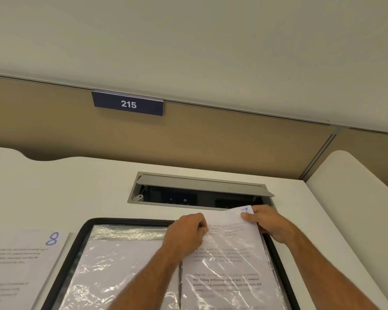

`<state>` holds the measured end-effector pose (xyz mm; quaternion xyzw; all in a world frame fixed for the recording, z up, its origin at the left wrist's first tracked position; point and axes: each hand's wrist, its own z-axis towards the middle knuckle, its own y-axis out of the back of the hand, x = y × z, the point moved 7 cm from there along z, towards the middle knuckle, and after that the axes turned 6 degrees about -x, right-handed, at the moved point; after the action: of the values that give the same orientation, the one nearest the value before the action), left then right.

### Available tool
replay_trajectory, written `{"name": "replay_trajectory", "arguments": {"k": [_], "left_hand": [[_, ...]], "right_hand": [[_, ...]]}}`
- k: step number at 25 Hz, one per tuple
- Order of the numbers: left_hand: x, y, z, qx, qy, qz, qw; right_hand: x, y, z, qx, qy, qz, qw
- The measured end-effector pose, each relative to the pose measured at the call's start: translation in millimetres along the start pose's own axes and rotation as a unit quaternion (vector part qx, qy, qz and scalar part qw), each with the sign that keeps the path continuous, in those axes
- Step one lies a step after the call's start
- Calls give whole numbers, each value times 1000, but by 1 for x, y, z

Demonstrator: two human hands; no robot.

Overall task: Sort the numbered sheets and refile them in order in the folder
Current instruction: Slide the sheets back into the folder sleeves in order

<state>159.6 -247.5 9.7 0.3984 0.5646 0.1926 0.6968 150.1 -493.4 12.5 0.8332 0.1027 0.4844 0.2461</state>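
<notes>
Black-edged open folder (85,233): its near part is running off the bottom edge.
White printed sheet marked 8 (20,260): the left edge is cutting it off; its print is blurring.
Grey recessed desk cable box (199,193): its dark inside is staying unreadable.

The desk (76,186) is off-white. Behind its far edge a tan partition (211,139) carries a dark blue sign (128,104) with white digits 215. The cable box (199,191) by the far edge is grey with a black inside. The folder (76,238) has a black border and clear, shiny sleeves (112,253) over white pages. At the left edge a white sheet (20,260) bears black print and a blue handwritten 8.
</notes>
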Motion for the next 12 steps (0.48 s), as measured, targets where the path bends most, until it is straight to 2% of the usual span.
{"name": "replay_trajectory", "arguments": {"k": [1,4,5,8,9,12], "left_hand": [[0,0,0,-2,0,0,1000],[0,-2,-3,-6,-1,2,1000],[0,-3,-4,-7,0,2,1000],[0,-5,-5,-7,7,5,1000],[1,-5,-5,-7,8,5,1000],[1,-4,-6,-9,11,5,1000]], "right_hand": [[0,1,0,0,-3,-58,998],[-2,-2,-7,72,-16,-245,967],[1,-4,-9,80,-2,-256,963],[18,-6,-14,38,73,-174,981],[22,-9,-15,47,86,-177,979],[14,-21,-17,121,70,-286,948]]}}
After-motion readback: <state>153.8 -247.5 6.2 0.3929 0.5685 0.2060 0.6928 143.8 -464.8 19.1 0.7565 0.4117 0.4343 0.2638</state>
